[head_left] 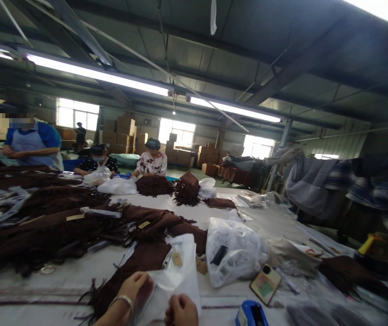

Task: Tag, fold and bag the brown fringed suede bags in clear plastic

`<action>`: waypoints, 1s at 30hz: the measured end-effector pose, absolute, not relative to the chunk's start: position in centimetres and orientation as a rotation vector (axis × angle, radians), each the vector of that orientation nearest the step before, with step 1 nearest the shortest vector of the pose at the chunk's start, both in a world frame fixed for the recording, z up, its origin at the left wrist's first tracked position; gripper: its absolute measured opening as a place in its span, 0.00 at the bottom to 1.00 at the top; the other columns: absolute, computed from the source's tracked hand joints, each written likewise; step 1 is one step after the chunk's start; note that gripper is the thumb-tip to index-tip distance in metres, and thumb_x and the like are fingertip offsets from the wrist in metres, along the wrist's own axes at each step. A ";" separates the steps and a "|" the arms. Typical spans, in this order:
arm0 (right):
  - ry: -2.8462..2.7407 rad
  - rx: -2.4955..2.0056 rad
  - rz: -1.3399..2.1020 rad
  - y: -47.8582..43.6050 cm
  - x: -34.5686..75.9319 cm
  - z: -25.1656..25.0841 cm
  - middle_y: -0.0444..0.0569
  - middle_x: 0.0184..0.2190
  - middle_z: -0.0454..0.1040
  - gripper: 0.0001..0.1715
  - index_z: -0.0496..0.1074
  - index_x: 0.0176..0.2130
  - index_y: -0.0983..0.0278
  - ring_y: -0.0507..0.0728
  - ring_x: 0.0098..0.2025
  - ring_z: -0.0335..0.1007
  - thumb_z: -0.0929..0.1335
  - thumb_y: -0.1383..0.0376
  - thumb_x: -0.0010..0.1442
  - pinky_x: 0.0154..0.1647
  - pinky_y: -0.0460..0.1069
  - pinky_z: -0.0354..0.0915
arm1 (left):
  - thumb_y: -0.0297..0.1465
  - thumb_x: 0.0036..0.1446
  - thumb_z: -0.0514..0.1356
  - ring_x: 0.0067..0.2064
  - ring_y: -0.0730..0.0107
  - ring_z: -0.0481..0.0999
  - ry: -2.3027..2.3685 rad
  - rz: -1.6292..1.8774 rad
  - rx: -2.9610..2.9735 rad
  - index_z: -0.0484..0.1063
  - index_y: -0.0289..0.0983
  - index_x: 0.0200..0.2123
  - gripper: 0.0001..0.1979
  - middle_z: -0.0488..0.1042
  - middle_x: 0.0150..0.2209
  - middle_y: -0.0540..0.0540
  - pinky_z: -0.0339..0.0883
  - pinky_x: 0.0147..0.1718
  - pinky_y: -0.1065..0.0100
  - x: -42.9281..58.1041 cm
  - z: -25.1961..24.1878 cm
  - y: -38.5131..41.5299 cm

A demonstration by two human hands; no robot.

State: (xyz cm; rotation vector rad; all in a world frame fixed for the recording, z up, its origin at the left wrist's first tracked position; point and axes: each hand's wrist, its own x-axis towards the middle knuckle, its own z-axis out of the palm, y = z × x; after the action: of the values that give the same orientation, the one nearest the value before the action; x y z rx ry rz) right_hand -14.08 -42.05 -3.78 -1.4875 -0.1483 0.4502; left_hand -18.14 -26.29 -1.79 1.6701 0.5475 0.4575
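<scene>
A translucent white plastic bag (180,283) lies before me at the table's near edge, with a small tan tag (177,259) showing at its upper part. My left hand (134,290), a bracelet on its wrist, pinches the bag's left edge. Fingers curled, my right hand (182,310) grips the bag lower down. Under and left of the bag is a dark brown fringed fabric piece (149,260). What the bag holds, if anything, I cannot make out.
A stuffed clear bag (236,253), a phone (265,284) and a blue tape dispenser (251,313) are to the right. Brown fringed pieces (54,226) pile up at left. Across the table are several people, including one in a blue apron (32,147).
</scene>
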 end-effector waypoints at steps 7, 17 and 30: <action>-0.113 -1.357 0.884 -45.7 -17.1 -2.7 0.48 0.21 0.70 0.31 0.69 0.31 0.66 0.52 0.19 0.66 0.62 0.41 0.53 0.19 0.47 0.64 | 0.39 0.62 0.48 0.24 0.70 0.66 0.664 0.811 1.877 0.64 0.37 0.25 0.17 0.64 0.19 0.50 0.60 0.26 0.71 -16.2 4.0 -25.4; -1.182 -2.379 -0.577 -49.7 -18.1 9.9 0.47 0.42 0.74 0.18 0.71 0.47 0.57 0.61 0.50 0.67 0.62 0.70 0.59 0.56 0.60 0.59 | 0.32 0.66 0.49 0.24 0.72 0.70 -0.387 1.187 2.527 0.69 0.36 0.31 0.13 0.71 0.23 0.50 0.57 0.25 0.72 -22.8 7.5 -33.0; -0.538 -2.134 -0.277 -58.6 -17.3 2.8 0.47 0.38 0.73 0.29 0.74 0.44 0.58 0.57 0.40 0.69 0.61 0.72 0.43 0.43 0.49 0.65 | 0.22 0.55 0.49 0.40 0.62 0.76 0.308 0.632 2.881 0.64 0.38 0.57 0.25 0.76 0.38 0.45 0.68 0.39 0.66 -30.6 3.1 -24.1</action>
State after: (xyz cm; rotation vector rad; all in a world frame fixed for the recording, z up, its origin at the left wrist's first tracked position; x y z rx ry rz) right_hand -17.30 -58.65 2.76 -2.1336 -0.5382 -0.2771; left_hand -30.59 -24.07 3.10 2.8806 0.3080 0.6323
